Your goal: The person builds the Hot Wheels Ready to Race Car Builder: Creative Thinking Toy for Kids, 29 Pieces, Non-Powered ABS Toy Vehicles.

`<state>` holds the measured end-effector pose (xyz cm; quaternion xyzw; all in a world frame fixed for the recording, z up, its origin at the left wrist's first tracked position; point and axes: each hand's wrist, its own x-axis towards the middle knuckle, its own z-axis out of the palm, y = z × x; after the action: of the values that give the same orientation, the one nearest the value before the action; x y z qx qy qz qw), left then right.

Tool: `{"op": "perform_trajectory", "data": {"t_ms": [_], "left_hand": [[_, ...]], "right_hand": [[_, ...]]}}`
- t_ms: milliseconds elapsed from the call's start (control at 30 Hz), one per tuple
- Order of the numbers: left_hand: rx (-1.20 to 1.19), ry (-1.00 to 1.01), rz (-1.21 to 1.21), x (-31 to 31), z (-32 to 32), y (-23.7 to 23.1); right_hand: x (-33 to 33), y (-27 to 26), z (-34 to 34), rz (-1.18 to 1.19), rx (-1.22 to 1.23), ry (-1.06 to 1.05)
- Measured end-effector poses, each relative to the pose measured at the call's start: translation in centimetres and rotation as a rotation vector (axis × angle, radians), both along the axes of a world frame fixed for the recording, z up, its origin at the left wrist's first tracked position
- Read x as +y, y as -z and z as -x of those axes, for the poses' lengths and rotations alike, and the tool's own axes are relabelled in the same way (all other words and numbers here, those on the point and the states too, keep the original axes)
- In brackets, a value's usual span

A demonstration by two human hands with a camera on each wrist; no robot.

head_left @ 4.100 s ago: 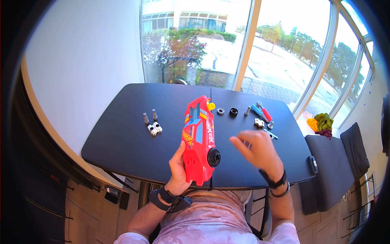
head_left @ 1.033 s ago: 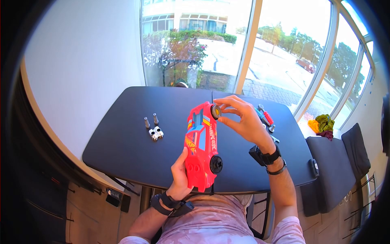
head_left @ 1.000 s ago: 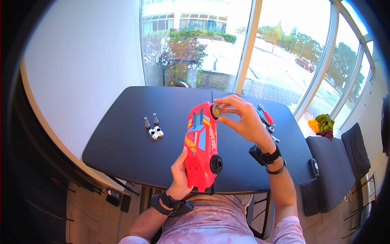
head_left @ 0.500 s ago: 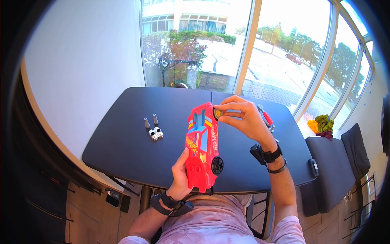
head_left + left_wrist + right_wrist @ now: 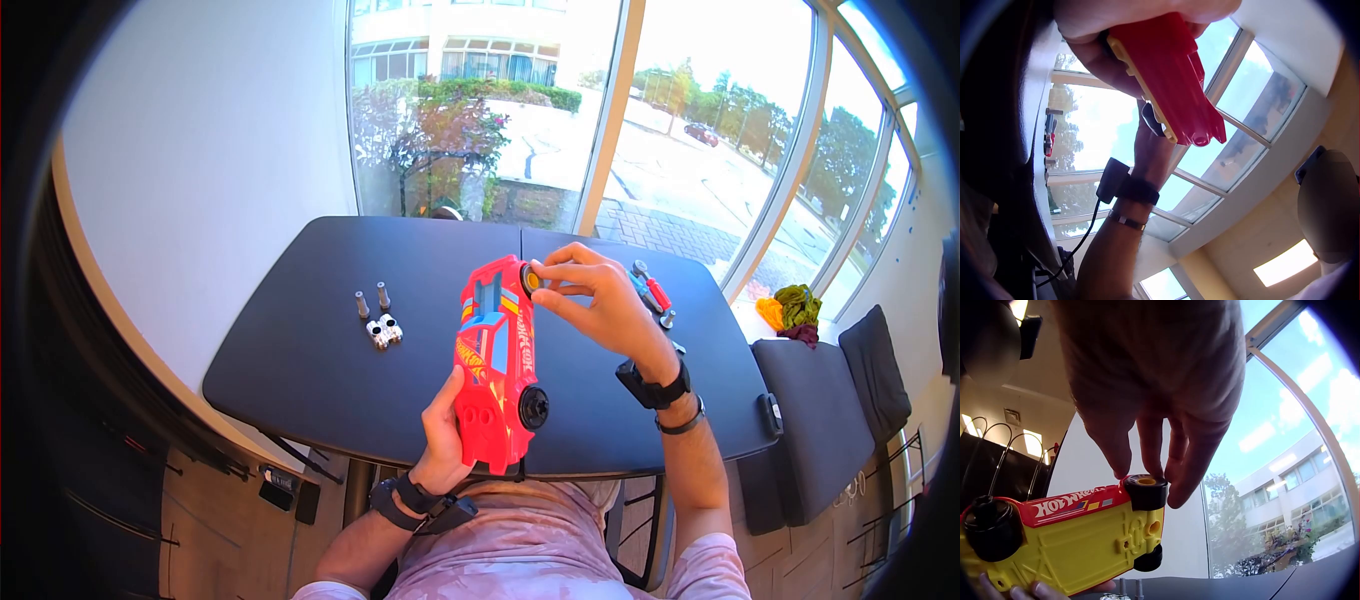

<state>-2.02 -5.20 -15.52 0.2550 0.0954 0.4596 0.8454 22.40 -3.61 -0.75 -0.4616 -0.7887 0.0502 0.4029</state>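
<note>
A red toy car (image 5: 483,410) with Hot Wheels lettering is held above the table in the head view, its length pointing away from me. My left hand (image 5: 440,435) grips its near end, thumb along the side. My right hand (image 5: 598,300) pinches a black wheel (image 5: 1147,495) at the far right corner, thumb on one side and fingers on the other. The wheel's middle shows yellow. Another black wheel (image 5: 534,408) sits at the near right corner. In the right wrist view the yellow underside (image 5: 1079,550) shows, with left fingertips at its lower edge.
On the black table (image 5: 300,360), left, lie a white part with black round ends (image 5: 383,329) and two grey pegs (image 5: 372,298). To the right are a red-handled tool (image 5: 657,293) and a grey peg (image 5: 668,319). Windows (image 5: 480,110) stand beyond.
Four seconds ago my right hand hovered holding nothing, and the far corner showed a bare yellow hub. A black wheel is there now, between my right fingers. Recently these fingers shifted slightly; the left keeps its grip.
</note>
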Motion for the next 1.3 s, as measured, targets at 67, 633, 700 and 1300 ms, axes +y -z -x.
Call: {"op": "perform_trajectory", "data": {"t_ms": [67,633,700,1300], "left_hand": [[-0.006,-0.017,0.009,0.0,-0.1,0.2],[-0.038,0.015,0.003,0.5,0.0,0.9],[-0.034,0.011,0.006,0.5,0.0,0.8],[-0.044,0.026,-0.013,0.3,-0.1,0.0]], "right_hand": [[-0.4,-0.4,-0.3,0.043,-0.102,0.093],[10.1,12.0,-15.7,-0.412,-1.106,0.629],[10.6,13.0,-16.4,-0.197,-1.251,0.653],[0.1,0.5,-0.2,-0.161,0.421,0.061]]}}
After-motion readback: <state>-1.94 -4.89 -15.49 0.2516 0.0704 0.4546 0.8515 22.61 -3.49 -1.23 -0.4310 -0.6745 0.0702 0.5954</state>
